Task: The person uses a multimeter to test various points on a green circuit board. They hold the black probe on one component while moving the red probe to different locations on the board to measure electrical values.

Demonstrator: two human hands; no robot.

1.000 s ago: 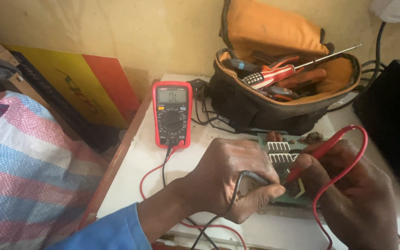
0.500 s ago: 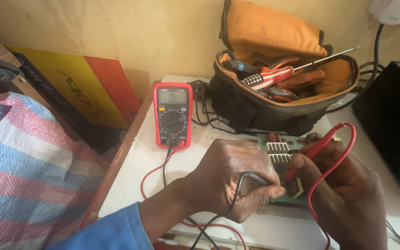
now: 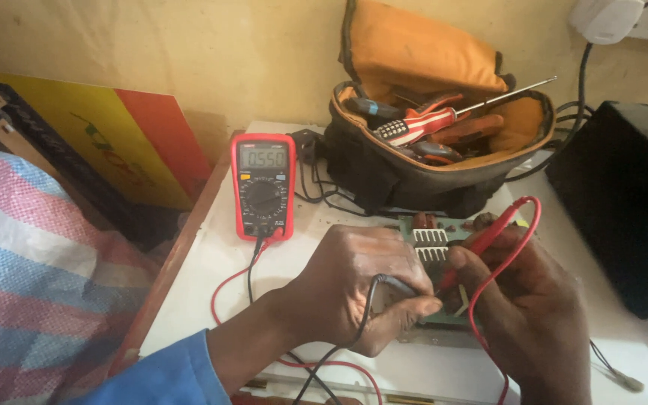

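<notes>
The green circuit board (image 3: 444, 262) lies on the white desk (image 3: 301, 247), just in front of the open tool bag (image 3: 429, 150). The left hand (image 3: 354, 289) pinches a black probe (image 3: 399, 285) down onto the board; the right hand (image 3: 523, 307) pinches a red probe (image 3: 481, 244) beside it. A red multimeter (image 3: 263, 186) sits left of the board.

My left hand (image 3: 350, 289) covers the black probe's (image 3: 395, 285) tip and most of the circuit board (image 3: 444, 247). My right hand (image 3: 523, 311) hides the red probe's (image 3: 481, 244) point, and the lower edge cuts off that wrist. The board's parts are too small to tell.
</notes>
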